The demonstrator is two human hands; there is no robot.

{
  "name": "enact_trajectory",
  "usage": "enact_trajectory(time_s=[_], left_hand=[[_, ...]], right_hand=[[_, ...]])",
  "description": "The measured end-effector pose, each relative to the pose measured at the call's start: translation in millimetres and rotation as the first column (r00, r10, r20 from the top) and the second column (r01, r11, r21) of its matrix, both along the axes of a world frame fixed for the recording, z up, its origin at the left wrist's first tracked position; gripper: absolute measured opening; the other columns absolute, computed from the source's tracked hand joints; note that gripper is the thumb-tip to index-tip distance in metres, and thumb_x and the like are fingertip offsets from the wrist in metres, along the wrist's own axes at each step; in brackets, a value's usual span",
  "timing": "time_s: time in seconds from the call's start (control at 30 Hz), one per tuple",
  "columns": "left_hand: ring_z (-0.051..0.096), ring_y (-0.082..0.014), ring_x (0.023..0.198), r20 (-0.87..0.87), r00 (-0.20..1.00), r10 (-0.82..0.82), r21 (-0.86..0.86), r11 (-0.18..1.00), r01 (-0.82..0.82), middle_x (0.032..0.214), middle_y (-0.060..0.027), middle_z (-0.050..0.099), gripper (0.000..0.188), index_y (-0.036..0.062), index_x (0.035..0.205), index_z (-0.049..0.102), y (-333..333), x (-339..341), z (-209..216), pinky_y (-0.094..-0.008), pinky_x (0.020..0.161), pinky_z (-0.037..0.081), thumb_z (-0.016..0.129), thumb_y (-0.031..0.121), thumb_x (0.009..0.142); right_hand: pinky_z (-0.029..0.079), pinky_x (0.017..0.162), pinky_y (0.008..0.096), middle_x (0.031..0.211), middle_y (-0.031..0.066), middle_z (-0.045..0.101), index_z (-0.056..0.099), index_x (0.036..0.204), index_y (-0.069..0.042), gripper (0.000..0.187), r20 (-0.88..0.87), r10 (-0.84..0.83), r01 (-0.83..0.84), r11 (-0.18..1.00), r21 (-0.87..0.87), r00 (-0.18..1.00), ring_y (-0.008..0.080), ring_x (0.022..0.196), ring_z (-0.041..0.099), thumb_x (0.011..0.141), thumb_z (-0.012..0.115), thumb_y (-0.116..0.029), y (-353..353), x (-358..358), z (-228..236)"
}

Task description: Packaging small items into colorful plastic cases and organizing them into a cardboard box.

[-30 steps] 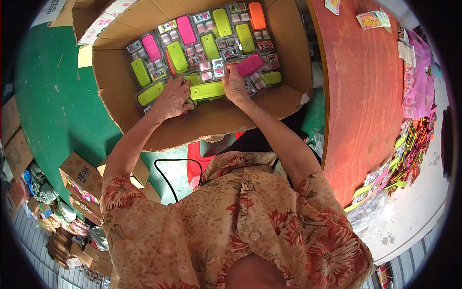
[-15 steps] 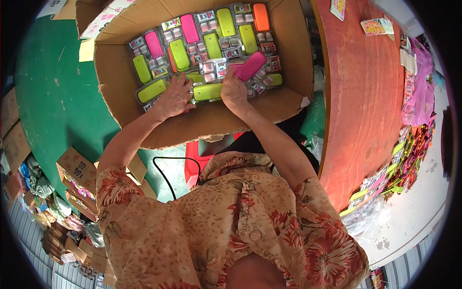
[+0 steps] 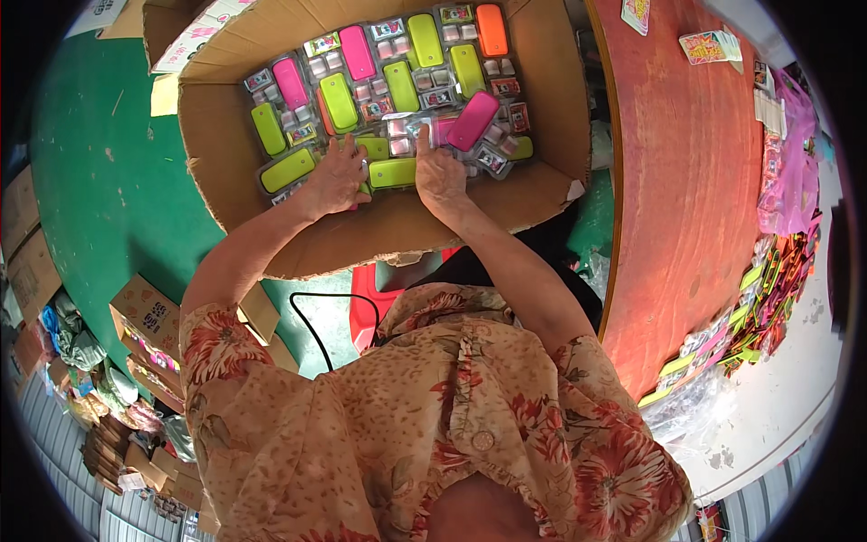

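Note:
Blister packs with coloured oblong cases and small pale pieces lie in rows inside a large cardboard box [image 3: 298, 257]. My left hand [image 3: 339, 181] rests over the near row, fingers spread, touching packs beside a green case [image 3: 392, 172]. To its right my right hand [image 3: 442, 176] stretches its index finger onto a clear pack; its other fingers are bent, with nothing visibly held in them. Just beyond that hand a pack with a magenta case [image 3: 473, 121] lies tilted on top of the others. My palms hide parts of the packs beneath.
A reddish wooden table [image 3: 673, 199] stands right of the box, with stacked printed cards [image 3: 711, 48] on it. Beyond are a pink plastic bag [image 3: 793, 163] and a heap of coloured pieces [image 3: 768, 312]. An opened carton [image 3: 144, 316] and a red stool [image 3: 364, 307] stand nearby.
My right hand has loosened from the pack with the magenta case, and its index finger now points forward. That pack sits slightly lower among the others. My left hand has barely moved.

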State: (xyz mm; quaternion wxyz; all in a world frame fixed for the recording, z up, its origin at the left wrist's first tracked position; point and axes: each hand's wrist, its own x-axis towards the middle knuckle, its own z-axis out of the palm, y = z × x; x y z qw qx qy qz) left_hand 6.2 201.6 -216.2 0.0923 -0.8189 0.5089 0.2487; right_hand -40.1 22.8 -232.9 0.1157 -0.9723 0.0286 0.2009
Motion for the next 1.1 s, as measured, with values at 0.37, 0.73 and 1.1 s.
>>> enact_trajectory(time_s=[0.37,0.73,1.1], left_hand=[[0.031,-0.0383,0.11,-0.066,0.998,0.023,-0.025,0.999,-0.025,0.112,-0.0178,0.04,0.059,-0.0046,0.098,0.053,3.1,9.0,3.1,-0.0439,0.092,0.027,0.059,0.044,0.066],[0.032,-0.036,0.113,-0.033,0.998,0.052,-0.017,0.998,-0.053,0.112,-0.0173,0.043,0.063,-0.0036,0.104,0.05,-0.4,9.4,1.3,-0.0477,0.096,0.02,0.056,0.047,0.068],[0.032,-0.0343,0.114,0.025,1.0,0.006,0.051,0.999,-0.007,0.113,-0.0158,0.044,0.062,-0.0008,0.1,0.055,-6.0,6.4,8.2,-0.0483,0.095,0.021,0.05,0.053,0.07]], right_hand=[[0.047,0.047,0.0322,0.07,0.014,0.055,0.029,0.126,-0.008,0.052,-0.01,0.059,-0.059,0.998,0.006,0.998,0.0242,0.057,0.057,0.076,0.042,-0.008,-4.5,-9.0,-14.4],[0.048,0.048,0.0365,0.071,0.018,0.059,0.035,0.113,0.009,0.044,-0.058,-0.003,0.01,0.993,0.12,0.998,0.0264,0.063,0.061,0.075,0.047,-0.01,-7.3,-6.9,-16.1],[0.048,0.047,0.0354,0.068,0.0151,0.058,0.029,0.123,0.001,0.053,0.011,0.096,-0.096,0.995,0.026,0.995,0.023,0.06,0.059,0.074,0.046,-0.009,-7.3,-10.4,-2.0]])
